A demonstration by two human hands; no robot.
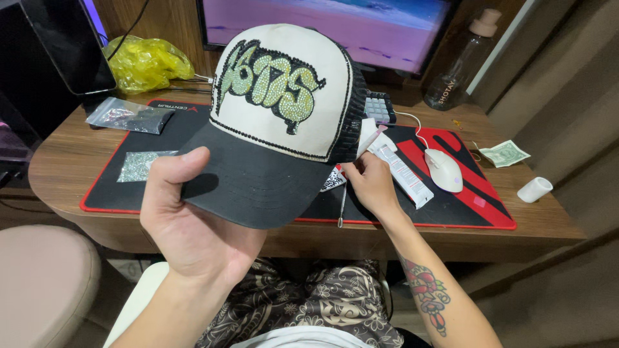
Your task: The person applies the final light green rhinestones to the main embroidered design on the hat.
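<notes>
Cap (284, 109), cream with rhinestone lettering, is gripped by its smooth black brim in the left hand (187, 219). A white tube (396, 164) is pinched in the right hand (371, 183). Loose stones are held in a clear bag (129, 116).

A white computer mouse (443, 170) sat on the red and black desk mat (464, 206), its cord running back toward a small keypad (379, 107) below the monitor (335, 29). A clear water bottle (456, 71) stood at the right, with a folded banknote (504, 153) and a small white cylinder (534, 189) on the wooden desk (64, 161). At the left lay a crumpled yellow plastic bag (146, 62), a clear bag of rhinestones (129, 116) and a loose pile of rhinestones (138, 165).
</notes>
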